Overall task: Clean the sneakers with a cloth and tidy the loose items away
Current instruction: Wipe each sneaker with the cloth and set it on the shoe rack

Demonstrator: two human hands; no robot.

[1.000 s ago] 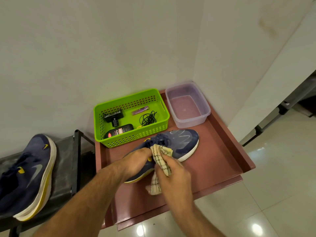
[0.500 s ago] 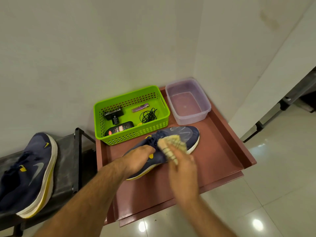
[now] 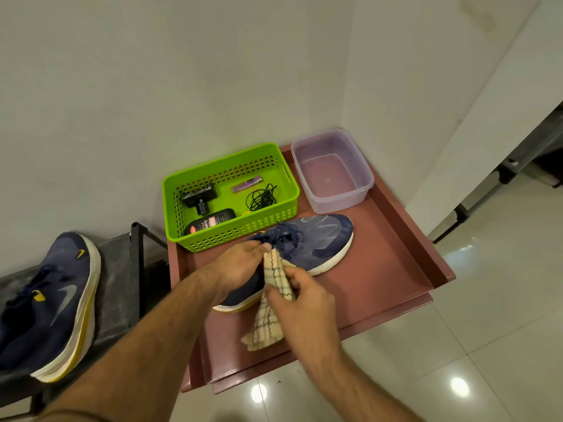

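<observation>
**Technician:** Where is the sneaker lying relative to your hands?

**Supervisor:** The sneaker (image 3: 307, 242) is resting on the red tray (image 3: 396, 263), just in front of the green basket (image 3: 179, 190). Its long axis is running from the heel at about 8 o'clock to the toe at about 2 o'clock. Your left hand (image 3: 240, 263) is lying over the heel and collar end; your right hand (image 3: 300, 303) is sitting at 5 o'clock of the laces, beside the near side of the shoe.

**Technician:** What is each hand doing?

**Supervisor:** Your left hand is pressing down on the shoe, fingers curled over the collar, steadying it. Your right hand is pinching the checked cloth (image 3: 274, 281), with the upper fold touching the shoe near the laces and the loose tail hanging down onto the tray.

**Technician:** Which hand is nearer the uncleaned part?

**Supervisor:** As a judgement, the right. The toe is lying toward 2 o'clock of that hand, so any stroke along the axis is likely heading that way.

**Technician:** And the rest?

**Supervisor:** The second sneaker (image 3: 51, 303) is waiting on the dark rack (image 3: 118, 284) at 9 o'clock. The clear tub (image 3: 332, 172) is standing at 1 o'clock on the tray.
</observation>
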